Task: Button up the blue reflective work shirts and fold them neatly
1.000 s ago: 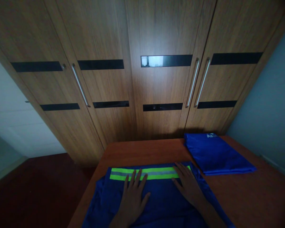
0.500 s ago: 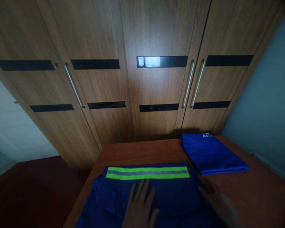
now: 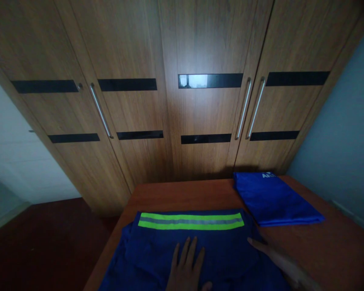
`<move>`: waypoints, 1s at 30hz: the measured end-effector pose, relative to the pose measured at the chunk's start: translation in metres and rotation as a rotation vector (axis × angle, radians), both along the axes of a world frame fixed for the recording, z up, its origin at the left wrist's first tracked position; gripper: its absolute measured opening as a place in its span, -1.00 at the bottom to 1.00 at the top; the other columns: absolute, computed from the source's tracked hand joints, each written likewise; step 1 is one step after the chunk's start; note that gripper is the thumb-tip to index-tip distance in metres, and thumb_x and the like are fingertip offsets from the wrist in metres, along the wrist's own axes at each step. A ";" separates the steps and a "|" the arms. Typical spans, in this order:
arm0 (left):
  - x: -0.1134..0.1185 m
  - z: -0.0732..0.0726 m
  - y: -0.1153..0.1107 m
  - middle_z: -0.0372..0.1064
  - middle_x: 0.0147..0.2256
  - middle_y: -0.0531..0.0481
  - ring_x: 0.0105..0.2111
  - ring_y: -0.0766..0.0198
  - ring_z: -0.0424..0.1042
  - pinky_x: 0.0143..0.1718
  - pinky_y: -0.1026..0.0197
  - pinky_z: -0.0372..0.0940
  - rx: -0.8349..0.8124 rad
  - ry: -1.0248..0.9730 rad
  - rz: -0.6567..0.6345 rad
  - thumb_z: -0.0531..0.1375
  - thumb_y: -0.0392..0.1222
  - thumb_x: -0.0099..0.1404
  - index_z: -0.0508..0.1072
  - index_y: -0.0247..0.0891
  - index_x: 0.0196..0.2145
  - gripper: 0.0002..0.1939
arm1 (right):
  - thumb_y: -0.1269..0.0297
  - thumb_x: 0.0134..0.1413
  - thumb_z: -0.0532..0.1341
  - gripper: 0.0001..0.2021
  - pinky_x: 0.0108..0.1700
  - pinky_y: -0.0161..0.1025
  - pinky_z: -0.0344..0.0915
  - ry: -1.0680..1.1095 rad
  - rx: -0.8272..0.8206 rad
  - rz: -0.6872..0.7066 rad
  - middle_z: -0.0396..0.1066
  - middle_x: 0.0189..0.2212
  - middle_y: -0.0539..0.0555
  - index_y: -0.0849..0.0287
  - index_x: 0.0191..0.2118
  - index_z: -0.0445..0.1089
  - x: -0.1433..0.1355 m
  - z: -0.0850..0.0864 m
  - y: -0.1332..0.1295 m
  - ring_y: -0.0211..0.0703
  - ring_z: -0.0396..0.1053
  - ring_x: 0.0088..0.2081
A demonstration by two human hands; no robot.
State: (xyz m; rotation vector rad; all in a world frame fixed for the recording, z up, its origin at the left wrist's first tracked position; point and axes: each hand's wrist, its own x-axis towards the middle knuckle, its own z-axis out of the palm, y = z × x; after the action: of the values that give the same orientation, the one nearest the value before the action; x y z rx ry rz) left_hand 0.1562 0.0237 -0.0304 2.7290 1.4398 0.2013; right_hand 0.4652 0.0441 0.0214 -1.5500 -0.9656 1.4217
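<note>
A dark blue garment (image 3: 221, 250) lies spread on the reddish-brown table, with a yellow-green and grey reflective band across its far end. My left hand (image 3: 186, 266) rests flat on the middle of the cloth, fingers spread, below the band. At the garment's right side is my right hand (image 3: 276, 256), its fingertips touching the fabric near the edge; most of its fingers are hidden or too dark to make out.
A folded bright blue cloth (image 3: 276, 202) with white lettering lies at the table's (image 3: 182, 194) back right. Behind the table stands a wooden wardrobe (image 3: 206, 109) with metal handles. A pale wall rises at the right.
My left hand has shifted slightly right and down over the cloth. My right hand has moved a little and now reaches in from the right at the garment's edge. The view has shifted slightly.
</note>
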 end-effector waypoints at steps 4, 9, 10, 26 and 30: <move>0.005 0.030 0.020 -0.12 0.31 -0.13 0.28 0.00 -0.07 0.23 -0.17 -0.09 0.025 -0.062 0.175 -0.12 -0.04 0.39 0.02 -0.18 0.28 -0.46 | 0.02 -0.17 0.31 -0.42 0.16 0.00 0.17 0.022 0.004 0.040 0.43 -0.01 0.20 0.19 0.02 0.40 -0.002 -0.006 0.003 0.15 0.28 0.11; 0.015 0.032 0.058 -0.08 0.29 -0.20 0.29 -0.06 -0.14 0.23 -0.29 -0.23 -0.036 -0.024 0.273 -0.16 0.04 0.38 0.11 -0.31 0.25 -0.41 | 0.07 -0.07 0.28 -0.50 0.13 -0.04 0.22 0.175 -0.027 -0.003 0.46 -0.04 0.12 0.11 0.03 0.38 -0.003 -0.010 0.002 0.09 0.35 0.05; 0.016 0.027 0.064 -0.09 0.29 -0.20 0.29 -0.06 -0.14 0.23 -0.31 -0.24 -0.041 -0.023 0.267 -0.15 0.07 0.37 0.11 -0.31 0.25 -0.39 | 0.08 -0.05 0.28 -0.51 0.13 -0.05 0.23 0.224 -0.030 -0.019 0.47 -0.05 0.11 0.10 0.04 0.37 -0.004 -0.009 0.001 0.07 0.36 0.03; -0.004 0.011 0.005 0.05 0.26 0.01 0.24 0.14 0.07 0.20 -0.04 0.07 0.117 -0.171 0.067 0.00 -0.42 0.15 0.07 -0.12 0.26 -0.29 | 0.06 -0.08 0.33 -0.28 0.07 -0.06 0.26 0.407 0.064 -0.095 0.44 -0.01 0.13 0.07 0.23 0.15 -0.017 0.040 0.005 0.08 0.37 0.02; 0.014 -0.040 -0.015 0.19 0.19 -0.01 0.18 0.05 0.17 0.17 -0.12 0.09 0.169 -0.084 0.231 0.00 -0.46 0.15 0.24 -0.08 0.19 -0.35 | 0.05 -0.08 0.32 -0.32 0.04 -0.05 0.30 0.367 0.052 -0.090 0.46 -0.03 0.13 0.11 0.19 0.21 -0.022 0.045 0.000 0.09 0.39 0.00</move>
State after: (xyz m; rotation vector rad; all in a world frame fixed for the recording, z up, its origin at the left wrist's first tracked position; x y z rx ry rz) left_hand 0.1702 0.0088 -0.0704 2.6348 1.7884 0.4616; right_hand 0.4433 0.0445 0.0665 -1.2215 -0.6975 1.5354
